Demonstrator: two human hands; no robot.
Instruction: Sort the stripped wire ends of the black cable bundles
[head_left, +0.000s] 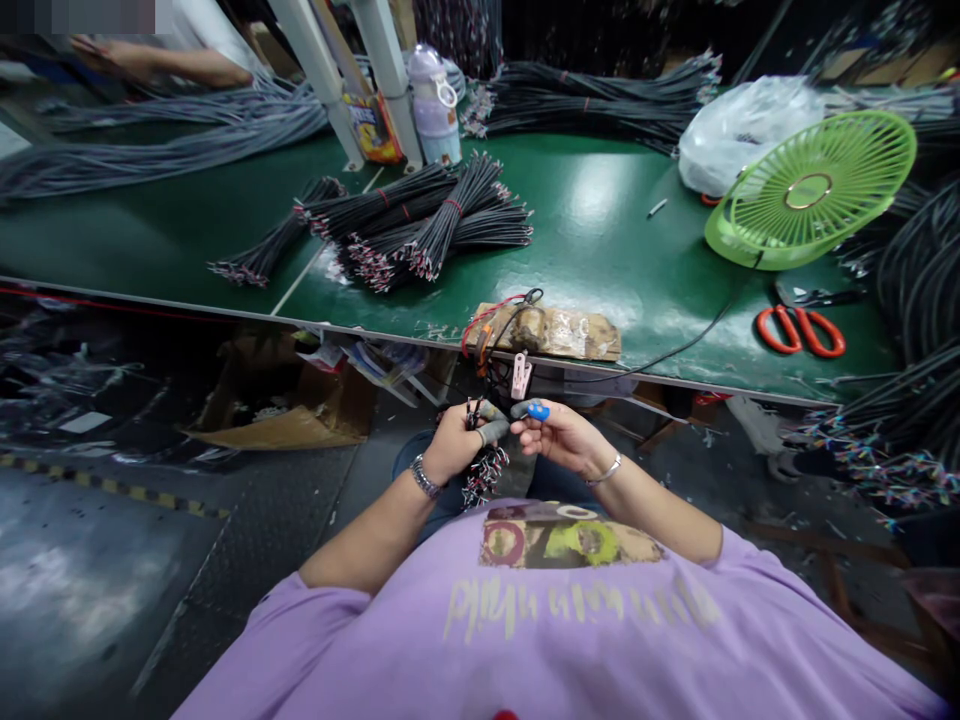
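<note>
A workshop: cable bundles (455,212) and scissors (811,334) lie on a long green tabletop (600,210), a co-worker's arm (196,68) at far left.

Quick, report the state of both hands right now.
Left hand: closed, holding a bundle of dark wires.
Right hand: partly curled beside the left; whether it pinches anything cannot be told.

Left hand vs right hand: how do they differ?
Load: the left hand holds a dark wire bundle; whether the right hand holds anything is unclear.
Wrist: the left wears a chunky metal band, the right a thin silvery bangle.
Fingers: the right shows a blue wrap; no blue shows on the left.
Shared: both are in front of the green table, fingertips close together.
</note>
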